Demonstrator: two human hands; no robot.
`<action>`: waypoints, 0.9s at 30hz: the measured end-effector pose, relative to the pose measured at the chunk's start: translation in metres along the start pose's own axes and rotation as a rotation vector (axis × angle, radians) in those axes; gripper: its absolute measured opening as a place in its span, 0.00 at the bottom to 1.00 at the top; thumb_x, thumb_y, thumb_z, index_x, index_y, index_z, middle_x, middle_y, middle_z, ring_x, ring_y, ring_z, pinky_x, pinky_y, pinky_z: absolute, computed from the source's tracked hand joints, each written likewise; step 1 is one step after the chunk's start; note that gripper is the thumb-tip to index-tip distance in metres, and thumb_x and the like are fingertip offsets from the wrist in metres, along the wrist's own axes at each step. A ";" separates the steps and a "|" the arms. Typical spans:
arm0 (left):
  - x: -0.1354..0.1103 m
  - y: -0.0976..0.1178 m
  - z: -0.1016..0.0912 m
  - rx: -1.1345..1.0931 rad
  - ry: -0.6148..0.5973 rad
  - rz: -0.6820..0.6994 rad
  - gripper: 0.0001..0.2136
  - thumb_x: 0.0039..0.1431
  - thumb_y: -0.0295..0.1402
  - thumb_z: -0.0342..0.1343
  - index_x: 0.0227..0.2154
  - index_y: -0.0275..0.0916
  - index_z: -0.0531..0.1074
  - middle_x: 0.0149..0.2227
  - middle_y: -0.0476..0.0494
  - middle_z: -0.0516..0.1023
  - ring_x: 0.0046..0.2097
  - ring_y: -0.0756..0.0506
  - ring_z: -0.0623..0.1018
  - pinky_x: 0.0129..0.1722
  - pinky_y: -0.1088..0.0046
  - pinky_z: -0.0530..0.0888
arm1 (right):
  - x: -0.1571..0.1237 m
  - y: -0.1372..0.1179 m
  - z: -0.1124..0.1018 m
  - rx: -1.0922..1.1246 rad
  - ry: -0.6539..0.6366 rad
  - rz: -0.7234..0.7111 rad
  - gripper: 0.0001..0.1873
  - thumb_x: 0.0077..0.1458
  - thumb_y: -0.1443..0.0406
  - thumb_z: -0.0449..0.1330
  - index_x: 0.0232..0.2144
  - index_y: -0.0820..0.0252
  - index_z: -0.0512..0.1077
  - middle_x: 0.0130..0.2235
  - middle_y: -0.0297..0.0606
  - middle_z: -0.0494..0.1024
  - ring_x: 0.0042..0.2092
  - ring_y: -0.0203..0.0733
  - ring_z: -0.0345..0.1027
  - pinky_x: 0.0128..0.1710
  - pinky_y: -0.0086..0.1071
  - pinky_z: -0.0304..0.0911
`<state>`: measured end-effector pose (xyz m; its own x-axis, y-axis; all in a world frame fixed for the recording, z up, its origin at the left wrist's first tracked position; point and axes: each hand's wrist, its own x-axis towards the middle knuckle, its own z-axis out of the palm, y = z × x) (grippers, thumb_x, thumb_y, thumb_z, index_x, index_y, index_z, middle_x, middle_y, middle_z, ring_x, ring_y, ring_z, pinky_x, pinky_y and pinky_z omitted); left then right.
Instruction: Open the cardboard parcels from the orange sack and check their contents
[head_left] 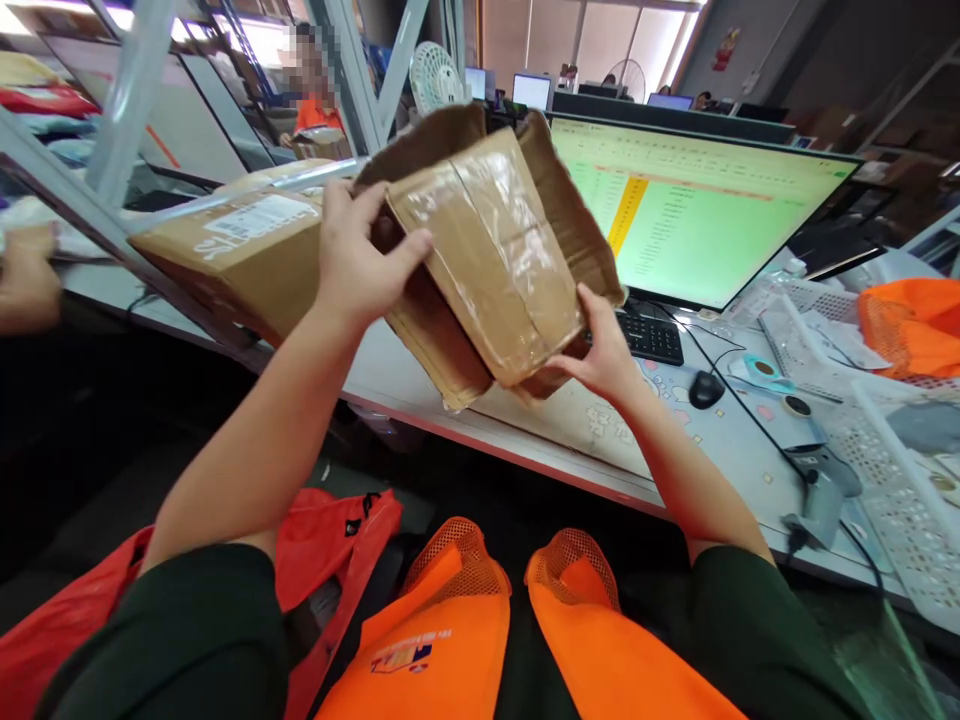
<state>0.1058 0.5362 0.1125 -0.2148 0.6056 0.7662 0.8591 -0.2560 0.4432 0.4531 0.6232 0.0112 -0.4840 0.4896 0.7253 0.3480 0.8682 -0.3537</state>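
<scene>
A brown cardboard box with its flaps spread out is held up in front of me, tilted, above the desk edge. Clear shiny tape covers the face turned toward me. My left hand grips its upper left side, thumb on the taped face and fingers behind the edge. Around its lower right corner my right hand is closed, the thumb underneath. The box's contents, if any, are hidden from this side. Just left of it, a larger carton with a white label sits on the desk.
A monitor stands behind the box, with a keyboard and mouse below. At right are a barcode scanner and white baskets. Metal posts rise at left. Another person's hand shows at the left edge.
</scene>
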 end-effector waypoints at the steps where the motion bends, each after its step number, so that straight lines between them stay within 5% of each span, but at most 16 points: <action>1: -0.013 0.008 -0.003 0.079 -0.020 0.038 0.38 0.59 0.62 0.66 0.61 0.37 0.74 0.58 0.37 0.69 0.61 0.34 0.70 0.68 0.48 0.69 | -0.010 0.004 0.006 0.035 -0.078 0.032 0.66 0.50 0.30 0.67 0.77 0.55 0.51 0.72 0.58 0.64 0.72 0.68 0.61 0.70 0.64 0.62; 4: -0.057 0.036 0.001 0.233 -0.104 0.126 0.27 0.63 0.52 0.66 0.58 0.40 0.76 0.56 0.36 0.70 0.61 0.30 0.71 0.63 0.44 0.72 | -0.039 0.007 0.023 0.126 -0.281 0.119 0.67 0.52 0.33 0.68 0.79 0.58 0.47 0.74 0.62 0.62 0.70 0.67 0.66 0.66 0.62 0.68; 6: -0.079 0.053 0.006 0.267 -0.162 0.173 0.21 0.65 0.47 0.65 0.53 0.39 0.78 0.54 0.34 0.70 0.60 0.29 0.72 0.61 0.44 0.73 | -0.048 -0.001 0.029 0.100 -0.296 0.172 0.57 0.60 0.38 0.66 0.77 0.60 0.52 0.70 0.62 0.69 0.66 0.65 0.71 0.63 0.62 0.71; 9: -0.097 0.074 0.009 0.284 -0.233 0.225 0.16 0.69 0.46 0.60 0.47 0.38 0.80 0.51 0.33 0.71 0.57 0.30 0.73 0.59 0.45 0.75 | -0.045 -0.026 0.027 -0.051 -0.078 0.187 0.39 0.70 0.47 0.57 0.73 0.61 0.60 0.65 0.60 0.74 0.65 0.62 0.71 0.65 0.61 0.69; 11: -0.099 0.082 0.007 0.298 -0.265 0.261 0.15 0.72 0.44 0.56 0.41 0.38 0.80 0.47 0.33 0.72 0.54 0.32 0.75 0.55 0.49 0.77 | -0.035 -0.046 0.026 -0.163 0.089 0.114 0.37 0.70 0.49 0.56 0.72 0.61 0.60 0.69 0.60 0.68 0.72 0.62 0.62 0.70 0.61 0.63; 14: -0.092 0.082 0.000 0.308 -0.236 0.317 0.13 0.73 0.41 0.53 0.38 0.41 0.79 0.43 0.36 0.76 0.49 0.35 0.79 0.50 0.53 0.79 | -0.025 -0.071 0.034 -0.338 0.198 0.034 0.34 0.69 0.49 0.57 0.69 0.58 0.64 0.74 0.58 0.57 0.77 0.65 0.49 0.73 0.64 0.56; 17: -0.075 0.079 -0.004 0.335 -0.218 0.287 0.10 0.70 0.41 0.57 0.45 0.44 0.79 0.47 0.36 0.81 0.51 0.35 0.80 0.50 0.54 0.79 | -0.026 -0.092 0.050 -0.455 0.235 0.068 0.29 0.69 0.50 0.57 0.65 0.55 0.70 0.74 0.55 0.56 0.76 0.67 0.49 0.71 0.64 0.55; 20: -0.049 0.079 -0.002 0.374 -0.425 0.167 0.15 0.70 0.45 0.56 0.51 0.44 0.80 0.48 0.37 0.84 0.51 0.34 0.82 0.51 0.53 0.78 | -0.030 -0.111 0.068 -0.462 0.244 0.103 0.30 0.68 0.50 0.58 0.66 0.55 0.69 0.73 0.55 0.57 0.77 0.68 0.47 0.72 0.63 0.53; 23: -0.022 0.083 0.005 0.364 -0.601 0.046 0.17 0.71 0.47 0.53 0.42 0.41 0.82 0.42 0.40 0.84 0.56 0.31 0.82 0.60 0.50 0.73 | -0.024 -0.127 0.083 -0.364 0.153 0.095 0.31 0.68 0.48 0.58 0.66 0.55 0.70 0.70 0.54 0.63 0.75 0.67 0.51 0.73 0.65 0.49; 27: -0.005 0.078 0.022 0.280 -0.533 0.013 0.22 0.70 0.47 0.54 0.24 0.37 0.71 0.31 0.41 0.77 0.54 0.33 0.80 0.65 0.50 0.67 | -0.001 -0.129 0.089 -0.215 0.074 0.113 0.28 0.70 0.44 0.56 0.61 0.54 0.74 0.64 0.50 0.74 0.72 0.65 0.58 0.75 0.70 0.33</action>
<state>0.1841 0.5293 0.1332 -0.0034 0.9168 0.3994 0.9653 -0.1013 0.2409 0.3377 0.5177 0.0035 -0.3749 0.5685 0.7323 0.5633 0.7670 -0.3072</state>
